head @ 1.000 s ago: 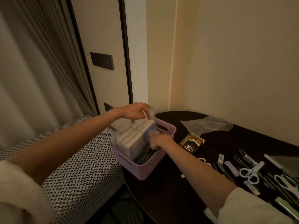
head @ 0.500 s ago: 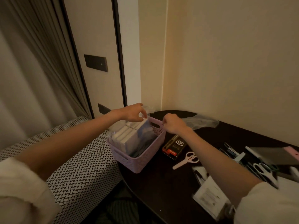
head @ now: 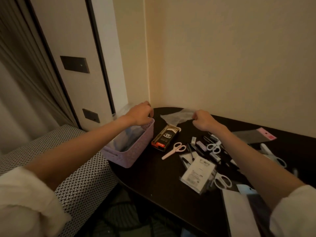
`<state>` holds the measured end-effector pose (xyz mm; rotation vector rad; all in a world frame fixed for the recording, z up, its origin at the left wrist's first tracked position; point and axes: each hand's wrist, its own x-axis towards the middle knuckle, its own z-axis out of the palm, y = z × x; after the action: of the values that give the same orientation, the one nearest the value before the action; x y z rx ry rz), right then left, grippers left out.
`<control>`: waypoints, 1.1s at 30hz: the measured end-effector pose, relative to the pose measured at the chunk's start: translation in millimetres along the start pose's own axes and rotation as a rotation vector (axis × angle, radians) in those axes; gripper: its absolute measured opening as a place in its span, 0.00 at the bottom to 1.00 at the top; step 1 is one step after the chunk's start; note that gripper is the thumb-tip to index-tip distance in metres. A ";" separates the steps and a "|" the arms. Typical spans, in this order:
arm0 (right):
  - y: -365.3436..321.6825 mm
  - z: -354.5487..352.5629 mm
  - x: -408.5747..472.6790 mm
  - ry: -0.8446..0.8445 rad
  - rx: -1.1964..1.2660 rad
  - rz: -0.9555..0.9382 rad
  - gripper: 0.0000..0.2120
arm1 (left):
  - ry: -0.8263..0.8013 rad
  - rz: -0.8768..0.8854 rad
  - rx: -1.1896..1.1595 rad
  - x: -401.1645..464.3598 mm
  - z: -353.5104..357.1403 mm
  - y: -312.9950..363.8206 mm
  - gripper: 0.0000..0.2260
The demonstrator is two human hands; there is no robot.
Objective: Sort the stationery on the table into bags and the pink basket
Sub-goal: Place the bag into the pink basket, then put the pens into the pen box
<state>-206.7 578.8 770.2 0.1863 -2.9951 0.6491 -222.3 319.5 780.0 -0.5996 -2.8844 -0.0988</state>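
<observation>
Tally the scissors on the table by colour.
Pink scissors: 1
White scissors: 3
Total: 4

Hotel-type room or bedroom. Dark rounded wooden table [head: 153,182] in a cream-walled corner. Left of it: black-and-white woven upholstered seat [head: 82,177], grey pleated curtain [head: 20,86], dark wall switch plate [head: 74,64].

Dim cream walls [head: 222,57], grey curtain [head: 20,74]
</observation>
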 end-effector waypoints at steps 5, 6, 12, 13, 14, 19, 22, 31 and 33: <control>37.7 5.7 -21.0 -0.068 -0.004 0.060 0.19 | -0.065 0.031 -0.084 16.2 35.2 41.8 0.11; 44.1 7.4 -24.3 -0.072 -0.009 0.065 0.19 | -0.096 0.012 -0.082 20.0 44.7 48.4 0.11; 71.6 17.9 -44.3 -0.072 -0.005 0.075 0.17 | -0.243 -0.209 -0.090 39.1 104.4 67.0 0.26; 74.7 19.5 -46.6 -0.069 -0.004 0.071 0.17 | -0.241 -0.240 -0.100 41.8 112.6 67.7 0.27; 78.0 21.0 -48.6 -0.062 -0.001 0.064 0.18 | -0.234 -0.272 -0.108 44.6 119.2 68.0 0.28; 93.9 25.4 -57.3 0.003 0.016 0.041 0.18 | -0.213 -0.374 -0.199 54.8 138.4 69.2 0.32; 102.5 29.7 -63.4 0.041 0.066 0.059 0.19 | -0.192 -0.389 -0.245 55.7 146.7 70.1 0.35; 118.4 39.3 -90.1 0.078 0.209 0.118 0.18 | -0.021 -0.402 -0.359 39.6 141.5 69.6 0.34; 119.9 38.1 -96.7 0.101 0.235 0.126 0.17 | 0.048 -0.365 -0.410 31.7 132.5 72.0 0.36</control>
<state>-128.6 681.2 677.5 -0.0235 -2.8450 0.9922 -245.1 411.5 658.6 -0.1145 -2.9041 -0.7571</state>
